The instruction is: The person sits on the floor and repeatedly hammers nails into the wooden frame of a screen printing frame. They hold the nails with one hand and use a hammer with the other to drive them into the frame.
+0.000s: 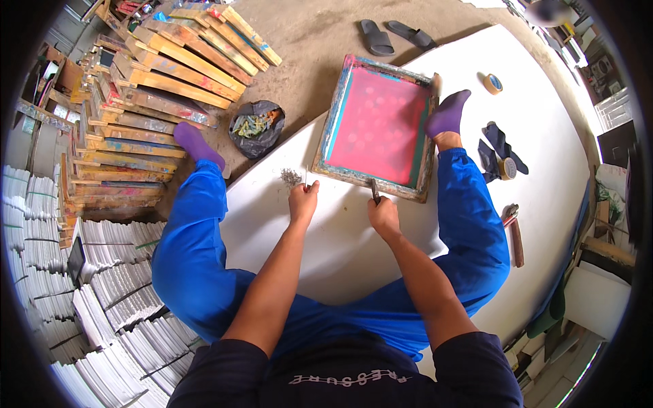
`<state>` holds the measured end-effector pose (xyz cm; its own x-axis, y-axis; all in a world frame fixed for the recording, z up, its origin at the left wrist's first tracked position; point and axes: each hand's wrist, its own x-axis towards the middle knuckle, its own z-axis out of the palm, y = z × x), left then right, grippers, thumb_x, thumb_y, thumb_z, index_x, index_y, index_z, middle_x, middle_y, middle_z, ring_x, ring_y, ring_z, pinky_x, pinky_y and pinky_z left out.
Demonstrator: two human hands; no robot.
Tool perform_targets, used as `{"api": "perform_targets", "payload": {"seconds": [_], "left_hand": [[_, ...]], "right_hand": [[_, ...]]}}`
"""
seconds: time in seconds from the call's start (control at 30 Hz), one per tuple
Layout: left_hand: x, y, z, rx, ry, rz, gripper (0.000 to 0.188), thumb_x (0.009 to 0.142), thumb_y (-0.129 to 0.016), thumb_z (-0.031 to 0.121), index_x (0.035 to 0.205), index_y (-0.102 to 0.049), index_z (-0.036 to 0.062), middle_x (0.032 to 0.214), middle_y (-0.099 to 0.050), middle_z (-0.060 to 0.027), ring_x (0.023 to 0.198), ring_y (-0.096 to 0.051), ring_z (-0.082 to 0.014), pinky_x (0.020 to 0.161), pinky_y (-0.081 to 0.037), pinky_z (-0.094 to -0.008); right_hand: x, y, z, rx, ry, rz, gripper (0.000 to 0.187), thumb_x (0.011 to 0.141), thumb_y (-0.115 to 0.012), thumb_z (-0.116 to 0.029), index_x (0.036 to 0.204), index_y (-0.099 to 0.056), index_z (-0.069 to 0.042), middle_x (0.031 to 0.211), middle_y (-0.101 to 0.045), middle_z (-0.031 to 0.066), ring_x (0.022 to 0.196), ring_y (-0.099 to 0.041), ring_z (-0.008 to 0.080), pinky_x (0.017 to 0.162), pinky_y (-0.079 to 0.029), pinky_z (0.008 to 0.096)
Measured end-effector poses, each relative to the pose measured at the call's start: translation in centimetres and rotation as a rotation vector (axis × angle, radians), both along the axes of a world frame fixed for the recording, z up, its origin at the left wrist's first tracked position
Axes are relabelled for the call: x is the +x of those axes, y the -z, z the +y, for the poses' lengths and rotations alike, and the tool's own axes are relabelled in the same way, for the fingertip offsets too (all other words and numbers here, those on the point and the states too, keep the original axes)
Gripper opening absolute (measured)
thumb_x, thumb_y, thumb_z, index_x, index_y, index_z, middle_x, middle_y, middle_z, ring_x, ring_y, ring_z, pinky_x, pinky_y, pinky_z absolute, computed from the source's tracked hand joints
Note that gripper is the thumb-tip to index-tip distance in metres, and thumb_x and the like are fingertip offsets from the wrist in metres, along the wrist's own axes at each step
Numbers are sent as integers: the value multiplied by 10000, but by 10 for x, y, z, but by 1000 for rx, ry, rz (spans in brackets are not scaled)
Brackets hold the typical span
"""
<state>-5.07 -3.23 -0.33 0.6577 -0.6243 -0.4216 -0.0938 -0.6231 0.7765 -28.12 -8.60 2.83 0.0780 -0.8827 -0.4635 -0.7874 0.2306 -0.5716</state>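
A wooden screen-printing frame (427,173) with pink mesh (377,122) lies on the white board, its edges stained with paint. My right hand (385,217) is closed around a dark-handled tool (375,193), whose upper end meets the frame's near edge; I cannot make out its tip. Just off the frame's near left corner, my left hand (303,202) pinches a thin, upright sliver-like piece, too small to name. Beside that hand lies a small heap of grey metal bits (290,178), which look like staples. My purple-socked right foot (446,117) rests against the frame's right side.
A white board (530,129) spreads beneath me, with a tape roll (493,83), dark straps (498,143) and a hammer-like tool (517,238) to the right. Left are stacked wooden frames (129,146), a black bag of scraps (257,128) and paper stacks (115,299). Slippers (377,37) lie beyond.
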Motion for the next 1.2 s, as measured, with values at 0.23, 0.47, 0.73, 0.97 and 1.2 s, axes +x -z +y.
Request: {"api": "perform_targets", "payload": {"seconds": [0.23,0.47,0.73,0.97,1.2], "left_hand": [[-18,-7,0,-126,55,185,331,905,-718,342,837,-648,26,691,-604,-36,414,-437,-84,366,-334,-269],[-29,-44,9,-214,214,619,295,923,-723,318,956,-671,30,860,-704,-81,413,-432,-53,360,-332,-229],[-6,-34,16,-245,126,748,196,930,-698,246,926,-650,56,811,-655,-37,432,-447,-61,385,-355,-255],[-11,-24,16,-223,204,592,210,981,-634,272,957,-599,66,742,-568,-5,443,-434,-65,386,-353,-256],[-10,-19,17,-134,271,530,259,1016,-569,309,921,-545,69,752,-512,-2,459,-423,-78,403,-365,-273]], "right_hand": [[9,-12,17,-112,-29,60,390,941,-533,-352,1021,-645,14,907,-692,296,913,-665,489,849,-521,551],[26,-20,45,-144,-283,-10,360,937,-582,-346,966,-627,9,841,-688,285,831,-675,470,773,-533,542],[38,-11,42,45,-406,-207,417,913,-610,-359,1057,-615,33,873,-691,269,808,-704,407,723,-564,487],[45,-15,47,577,-121,-617,365,924,-647,-246,1147,-577,35,961,-675,138,760,-697,212,626,-578,337],[38,-4,38,681,-172,-610,408,943,-649,-251,1238,-544,12,931,-676,136,715,-689,212,606,-579,350]]}}
